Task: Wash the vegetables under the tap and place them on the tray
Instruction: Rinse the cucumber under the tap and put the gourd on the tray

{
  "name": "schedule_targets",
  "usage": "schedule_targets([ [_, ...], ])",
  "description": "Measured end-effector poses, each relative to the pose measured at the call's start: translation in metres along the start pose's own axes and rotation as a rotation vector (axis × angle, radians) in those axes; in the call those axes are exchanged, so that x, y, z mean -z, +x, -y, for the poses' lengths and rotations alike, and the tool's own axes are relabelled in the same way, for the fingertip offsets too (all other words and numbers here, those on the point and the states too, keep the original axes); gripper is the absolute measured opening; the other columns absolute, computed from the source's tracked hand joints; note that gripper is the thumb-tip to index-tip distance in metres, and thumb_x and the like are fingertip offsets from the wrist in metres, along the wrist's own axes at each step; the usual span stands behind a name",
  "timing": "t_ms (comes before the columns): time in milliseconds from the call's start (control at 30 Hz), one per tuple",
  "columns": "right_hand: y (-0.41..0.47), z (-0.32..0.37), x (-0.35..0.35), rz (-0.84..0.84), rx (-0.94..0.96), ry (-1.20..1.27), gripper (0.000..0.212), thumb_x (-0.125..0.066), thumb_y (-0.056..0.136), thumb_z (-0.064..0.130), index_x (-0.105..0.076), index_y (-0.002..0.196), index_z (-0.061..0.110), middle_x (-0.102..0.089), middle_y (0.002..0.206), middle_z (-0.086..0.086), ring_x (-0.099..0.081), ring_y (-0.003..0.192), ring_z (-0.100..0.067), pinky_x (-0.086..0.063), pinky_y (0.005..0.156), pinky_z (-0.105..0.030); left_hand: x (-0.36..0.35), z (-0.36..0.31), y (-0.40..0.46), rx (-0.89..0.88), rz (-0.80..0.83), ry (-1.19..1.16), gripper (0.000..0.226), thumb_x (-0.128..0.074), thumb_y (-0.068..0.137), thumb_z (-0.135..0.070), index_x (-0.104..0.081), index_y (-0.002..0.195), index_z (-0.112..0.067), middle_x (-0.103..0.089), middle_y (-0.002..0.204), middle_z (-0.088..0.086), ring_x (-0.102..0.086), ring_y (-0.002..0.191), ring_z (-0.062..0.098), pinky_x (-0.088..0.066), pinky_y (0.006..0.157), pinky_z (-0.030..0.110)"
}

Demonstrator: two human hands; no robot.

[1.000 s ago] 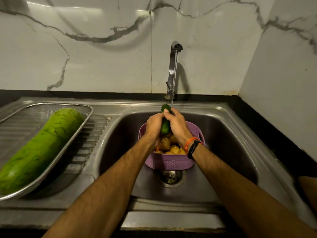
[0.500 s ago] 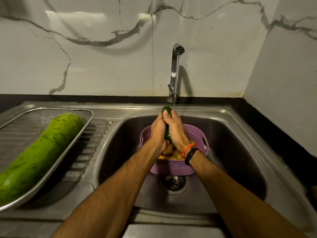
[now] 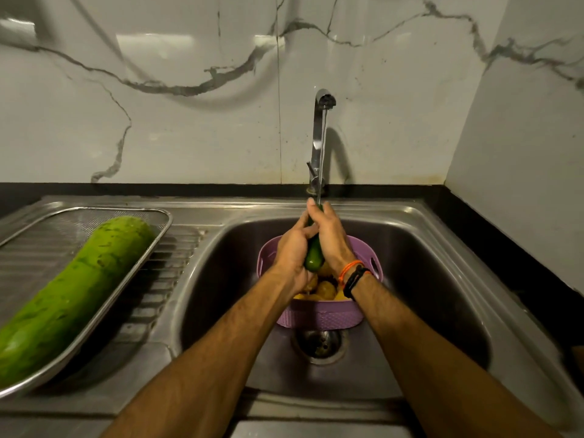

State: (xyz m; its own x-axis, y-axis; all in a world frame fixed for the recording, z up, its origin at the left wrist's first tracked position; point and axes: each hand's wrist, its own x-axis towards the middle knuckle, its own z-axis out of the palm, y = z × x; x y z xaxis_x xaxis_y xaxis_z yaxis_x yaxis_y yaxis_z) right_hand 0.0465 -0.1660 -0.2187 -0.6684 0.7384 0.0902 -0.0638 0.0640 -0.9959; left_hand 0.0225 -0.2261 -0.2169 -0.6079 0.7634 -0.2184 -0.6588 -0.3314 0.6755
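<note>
Green cucumber (image 3: 313, 259) is clamped between both my hands right over the sink (image 3: 442, 248), pointing up toward the tap (image 3: 319, 134). Left hand (image 3: 292, 248) has its grip wrapped around the lower part, and the right hand (image 3: 330, 238) is curled round the upper end, where the thin stream of water (image 3: 323, 153) lands on my fingertips. Only the bottom stub of the cucumber really shows between my palms.

Straight under my hands sits a purple basket (image 3: 319, 314) inside the basin, with some yellowish-brown potatoes (image 3: 325, 289) in it, just above the drain (image 3: 319, 343). Off to the left, the steel tray (image 3: 158, 235) rests on the ribbed draining part of the bench, and a big light green gourd (image 3: 72, 292) lies diagonally in it. Orange and black bands (image 3: 352, 275) are on my right wrist.
</note>
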Motion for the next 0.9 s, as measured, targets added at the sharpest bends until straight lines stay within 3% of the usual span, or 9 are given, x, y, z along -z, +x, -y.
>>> schedule_targets([
  [133,-0.01,-0.01,-0.008,0.051,0.039,-0.101,0.121,-0.05,0.055,0.095,-0.033,0.15,0.022,-0.031,0.157,-0.002,-0.036,0.141,-0.021,-0.029,0.117,-0.046,-0.007,-0.007,-0.011,-0.068,0.007,0.019,0.025,-0.044,0.104,-0.018,-0.064,0.097,-0.004,-0.066,0.094,0.011,-0.063,0.091,0.019,-0.051,0.081,0.026],
  [267,-0.006,0.001,0.0,0.031,0.01,-0.035,0.106,-0.048,0.072,0.078,-0.017,0.157,0.022,-0.019,0.163,-0.001,-0.026,0.146,-0.02,-0.024,0.12,-0.044,-0.006,-0.005,-0.012,-0.013,-0.026,0.034,0.031,-0.042,0.103,-0.016,-0.059,0.127,-0.006,-0.064,0.123,0.015,-0.06,0.118,0.027,-0.051,0.097,0.034],
  [300,-0.006,0.0,0.001,0.026,0.024,-0.029,0.101,-0.048,0.077,0.072,-0.015,0.157,0.021,-0.016,0.163,-0.001,-0.023,0.147,-0.02,-0.022,0.121,-0.044,-0.007,-0.006,-0.014,-0.023,-0.021,0.044,0.032,-0.043,0.103,-0.015,-0.06,0.128,-0.006,-0.065,0.124,0.016,-0.061,0.116,0.027,-0.053,0.095,0.034],
  [400,-0.012,-0.008,-0.003,0.039,0.06,-0.117,0.089,-0.049,0.086,0.062,-0.017,0.157,0.018,-0.015,0.163,0.0,-0.023,0.147,-0.02,-0.021,0.121,-0.044,-0.005,-0.012,-0.015,-0.074,-0.072,0.086,0.022,-0.05,0.101,-0.017,-0.068,0.109,-0.006,-0.072,0.099,0.011,-0.067,0.097,0.023,-0.054,0.086,0.032],
  [567,-0.007,0.006,-0.001,-0.004,0.008,-0.05,0.11,-0.047,0.068,0.081,-0.019,0.156,0.021,-0.019,0.162,-0.001,-0.026,0.146,-0.02,-0.024,0.12,-0.044,-0.008,-0.006,-0.016,-0.033,-0.048,0.071,0.032,-0.044,0.101,-0.012,-0.06,0.129,-0.005,-0.065,0.123,0.017,-0.061,0.117,0.028,-0.052,0.094,0.035],
  [700,-0.023,-0.001,-0.006,0.033,0.04,-0.098,0.096,-0.047,0.077,0.068,-0.02,0.156,0.021,-0.021,0.161,0.0,-0.03,0.144,-0.021,-0.026,0.119,-0.043,-0.006,-0.012,-0.013,-0.096,-0.133,0.147,0.02,-0.055,0.098,-0.019,-0.071,0.1,-0.007,-0.073,0.099,0.012,-0.069,0.094,0.023,-0.056,0.086,0.034],
  [767,-0.022,0.001,-0.007,0.049,0.034,-0.104,0.09,-0.047,0.084,0.068,-0.023,0.156,0.019,-0.024,0.16,-0.002,-0.031,0.143,-0.022,-0.025,0.119,-0.041,-0.005,-0.012,-0.015,-0.088,-0.125,0.171,0.025,-0.053,0.1,-0.024,-0.068,0.108,-0.006,-0.069,0.115,0.015,-0.065,0.107,0.027,-0.051,0.096,0.037],
  [833,-0.015,0.009,-0.005,0.038,-0.003,-0.077,0.105,-0.047,0.074,0.085,-0.027,0.154,0.02,-0.025,0.16,-0.004,-0.03,0.145,-0.023,-0.024,0.119,-0.045,-0.008,-0.011,-0.016,-0.03,-0.115,0.255,0.038,-0.048,0.103,-0.03,-0.059,0.13,-0.006,-0.057,0.138,0.015,-0.055,0.127,0.033,-0.043,0.105,0.042],
  [900,-0.009,0.005,-0.002,-0.008,-0.02,-0.032,0.122,-0.047,0.059,0.096,-0.028,0.153,0.021,-0.025,0.16,-0.006,-0.03,0.145,-0.023,-0.026,0.119,-0.048,-0.011,-0.01,-0.017,-0.013,-0.096,0.354,0.041,-0.047,0.103,-0.031,-0.055,0.137,-0.009,-0.056,0.14,0.014,-0.058,0.123,0.03,-0.044,0.101,0.043],
])
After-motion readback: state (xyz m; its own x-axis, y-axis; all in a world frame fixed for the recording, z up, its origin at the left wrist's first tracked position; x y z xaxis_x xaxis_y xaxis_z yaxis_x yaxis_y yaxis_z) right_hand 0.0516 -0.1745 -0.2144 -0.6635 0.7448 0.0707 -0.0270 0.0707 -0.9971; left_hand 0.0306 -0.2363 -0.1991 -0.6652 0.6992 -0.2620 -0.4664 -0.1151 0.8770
